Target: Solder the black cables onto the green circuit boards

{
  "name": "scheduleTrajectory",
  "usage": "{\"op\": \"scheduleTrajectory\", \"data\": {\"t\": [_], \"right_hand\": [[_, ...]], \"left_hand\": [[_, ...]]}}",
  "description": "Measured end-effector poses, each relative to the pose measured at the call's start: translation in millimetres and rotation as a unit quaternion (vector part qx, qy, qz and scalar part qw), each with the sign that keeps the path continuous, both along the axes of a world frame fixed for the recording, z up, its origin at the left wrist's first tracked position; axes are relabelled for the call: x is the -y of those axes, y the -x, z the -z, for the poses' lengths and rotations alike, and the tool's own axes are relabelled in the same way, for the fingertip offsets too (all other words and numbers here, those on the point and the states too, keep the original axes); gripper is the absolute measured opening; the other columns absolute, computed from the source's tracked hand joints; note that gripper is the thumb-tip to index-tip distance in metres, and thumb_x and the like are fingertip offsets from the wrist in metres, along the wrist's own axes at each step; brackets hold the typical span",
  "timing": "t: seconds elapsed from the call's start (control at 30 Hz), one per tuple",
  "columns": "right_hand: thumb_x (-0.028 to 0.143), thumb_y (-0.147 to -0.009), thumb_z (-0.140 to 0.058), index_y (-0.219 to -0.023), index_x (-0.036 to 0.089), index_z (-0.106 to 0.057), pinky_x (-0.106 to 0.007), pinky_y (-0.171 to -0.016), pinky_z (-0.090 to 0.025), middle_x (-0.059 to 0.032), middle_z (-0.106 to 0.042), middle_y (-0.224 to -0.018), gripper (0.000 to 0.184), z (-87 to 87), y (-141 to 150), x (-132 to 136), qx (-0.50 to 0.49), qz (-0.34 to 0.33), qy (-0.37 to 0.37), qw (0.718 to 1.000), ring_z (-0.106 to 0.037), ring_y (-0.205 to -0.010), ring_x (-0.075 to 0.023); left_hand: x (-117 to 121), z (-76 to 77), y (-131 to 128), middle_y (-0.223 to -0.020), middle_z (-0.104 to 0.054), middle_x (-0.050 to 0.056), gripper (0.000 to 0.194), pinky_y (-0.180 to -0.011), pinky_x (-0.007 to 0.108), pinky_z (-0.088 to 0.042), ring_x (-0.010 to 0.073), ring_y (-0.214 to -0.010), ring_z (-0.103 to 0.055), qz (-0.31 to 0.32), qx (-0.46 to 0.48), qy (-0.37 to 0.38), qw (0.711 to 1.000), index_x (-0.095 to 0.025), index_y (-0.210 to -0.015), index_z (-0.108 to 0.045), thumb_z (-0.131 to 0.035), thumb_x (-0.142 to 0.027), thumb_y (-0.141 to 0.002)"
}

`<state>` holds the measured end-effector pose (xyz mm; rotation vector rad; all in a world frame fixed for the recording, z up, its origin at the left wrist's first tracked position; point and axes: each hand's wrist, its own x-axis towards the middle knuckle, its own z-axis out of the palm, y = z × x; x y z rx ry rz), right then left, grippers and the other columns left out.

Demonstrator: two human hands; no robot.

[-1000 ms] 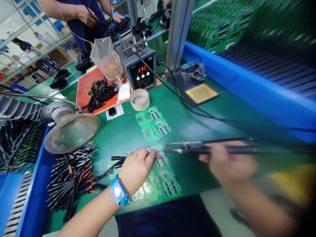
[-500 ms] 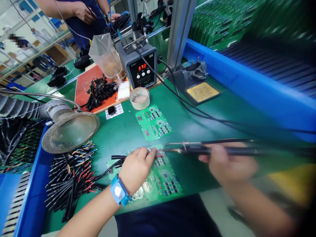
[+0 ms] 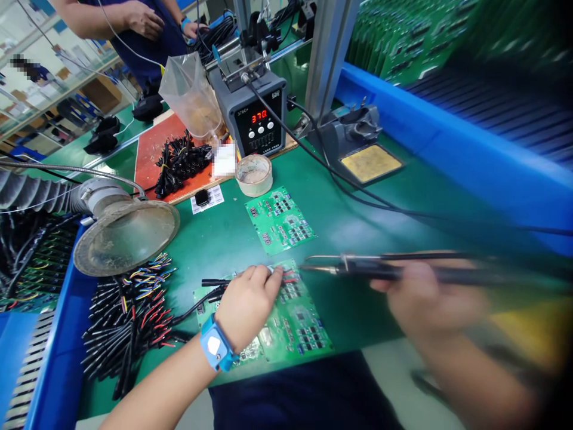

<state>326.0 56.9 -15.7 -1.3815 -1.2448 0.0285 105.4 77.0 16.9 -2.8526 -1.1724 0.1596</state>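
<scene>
My left hand [image 3: 248, 301], with a blue wrist strap [image 3: 217, 345], is closed over a green circuit board [image 3: 304, 325] near the table's front. Black cables [image 3: 213, 282] stick out from under its left side, and red wire ends [image 3: 290, 275] show past the fingertips on the board. My right hand [image 3: 432, 298], blurred, is closed round the handle of a soldering iron [image 3: 376, 270]. A thin metal tube [image 3: 322, 257] runs along the iron. The iron's tip is close to the red wires, slightly apart from them. My left fingertips are partly hidden.
Another circuit board [image 3: 282, 220] lies behind. Cut cables [image 3: 129, 322] and an extractor hood [image 3: 128, 236] are at left. A soldering station [image 3: 257, 116], tape roll [image 3: 254, 175], and iron stand with yellow sponge [image 3: 371, 163] stand farther back. A blue bin [image 3: 447, 140] borders the right. A co-worker's hand [image 3: 145, 21] is beyond.
My right hand and the soldering iron have moved a little to the right, drawing the tip back from the red wires. My left hand stays on the board.
</scene>
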Motion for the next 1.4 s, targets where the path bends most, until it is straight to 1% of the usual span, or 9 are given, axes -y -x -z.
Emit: {"op": "scheduleTrajectory", "data": {"t": [0.17,0.43,0.7,0.83,1.0,1.1,1.2,1.27,1.4], "right_hand": [[0.017,-0.075,-0.048,-0.063,0.023,-0.056,-0.024,-0.052,-0.046,0.0073,-0.053,-0.045,0.016,-0.5,0.0,-0.7,0.048,-0.037,0.008,0.998,-0.054,-0.048,-0.0108],[0.016,-0.075,-0.047,-0.06,0.025,-0.055,-0.024,-0.056,-0.045,0.0074,-0.054,-0.047,0.019,-0.5,-0.5,-0.1,0.076,-0.047,-0.005,0.996,-0.054,-0.052,-0.0102],[0.016,-0.075,-0.046,-0.058,0.024,-0.055,-0.027,-0.056,-0.047,0.0054,-0.053,-0.046,0.02,-1.5,-0.1,0.2,0.095,-0.045,-0.011,0.994,-0.057,-0.056,-0.0136],[0.018,-0.073,-0.046,-0.057,0.023,-0.055,-0.027,-0.048,-0.046,0.0038,-0.053,-0.046,0.018,-4.1,-0.5,0.0,0.093,-0.058,-0.011,0.994,-0.055,-0.049,-0.0135],[0.022,-0.073,-0.045,-0.052,0.023,-0.054,-0.026,-0.047,-0.047,0.0032,-0.054,-0.047,0.023,-6.3,-0.8,0.9,0.072,-0.077,0.013,0.994,-0.054,-0.047,-0.0126],[0.02,-0.074,-0.046,-0.055,0.022,-0.054,-0.026,-0.048,-0.047,0.0042,-0.053,-0.045,0.02,-4.9,0.4,1.2,0.027,-0.045,0.007,0.999,-0.054,-0.047,-0.0125],[0.021,-0.077,-0.045,-0.058,0.02,-0.052,-0.023,-0.039,-0.043,0.0048,-0.051,-0.044,0.02,-2.5,2.2,0.4,-0.045,-0.005,0.004,0.999,-0.049,-0.038,-0.0106],[0.023,-0.078,-0.046,-0.058,0.019,-0.052,-0.023,-0.034,-0.04,0.005,-0.05,-0.042,0.02,-1.2,3.6,-0.4,-0.08,0.006,0.013,0.997,-0.046,-0.034,-0.0104],[0.027,-0.077,-0.048,-0.059,0.019,-0.054,-0.025,-0.035,-0.041,0.0047,-0.049,-0.041,0.02,0.8,5.8,-1.5,-0.126,0.02,0.02,0.992,-0.048,-0.035,-0.0122]], "left_hand": [[0.1,-0.4,-0.6,-0.086,-0.053,0.007,0.033,-0.062,0.032,-0.051,0.0188,-0.074,-0.054,-0.001,-0.004,-0.003,1.0,-0.013,-0.12,-0.044,-0.042,-0.014,-0.087],[0.6,0.9,-0.8,-0.084,-0.052,0.006,0.031,-0.059,0.031,-0.051,0.0185,-0.073,-0.054,-0.006,-0.005,-0.015,1.0,-0.013,-0.119,-0.044,-0.04,-0.016,-0.088],[0.0,-0.6,-1.4,-0.084,-0.051,0.006,0.034,-0.061,0.032,-0.051,0.0194,-0.075,-0.054,-0.004,-0.019,-0.009,1.0,-0.011,-0.12,-0.043,-0.043,-0.013,-0.085],[-0.7,-2.8,-2.0,-0.086,-0.051,0.006,0.037,-0.062,0.032,-0.051,0.0193,-0.075,-0.054,-0.002,-0.031,0.001,1.0,-0.012,-0.121,-0.041,-0.045,-0.01,-0.084],[-0.8,-4.9,-2.3,-0.085,-0.051,0.006,0.037,-0.062,0.032,-0.051,0.0193,-0.076,-0.054,-0.004,-0.039,0.007,0.999,-0.012,-0.121,-0.041,-0.045,-0.01,-0.083],[-1.0,-5.4,-2.5,-0.087,-0.051,0.006,0.037,-0.063,0.032,-0.051,0.0189,-0.076,-0.054,-0.004,-0.039,0.007,0.999,-0.012,-0.12,-0.041,-0.046,-0.01,-0.083],[-1.5,-5.6,-2.9,-0.086,-0.051,0.006,0.037,-0.062,0.032,-0.051,0.0191,-0.076,-0.054,-0.005,-0.04,0.006,0.999,-0.013,-0.12,-0.042,-0.045,-0.01,-0.084],[-1.7,-5.9,-3.0,-0.086,-0.051,0.006,0.036,-0.063,0.033,-0.051,0.0193,-0.076,-0.054,-0.005,-0.039,0.007,0.999,-0.013,-0.12,-0.042,-0.045,-0.01,-0.084],[-1.8,-6.0,-3.1,-0.087,-0.051,0.006,0.035,-0.064,0.033,-0.051,0.0192,-0.076,-0.054,-0.009,-0.039,0.014,0.999,-0.013,-0.119,-0.043,-0.044,-0.011,-0.084]]}}
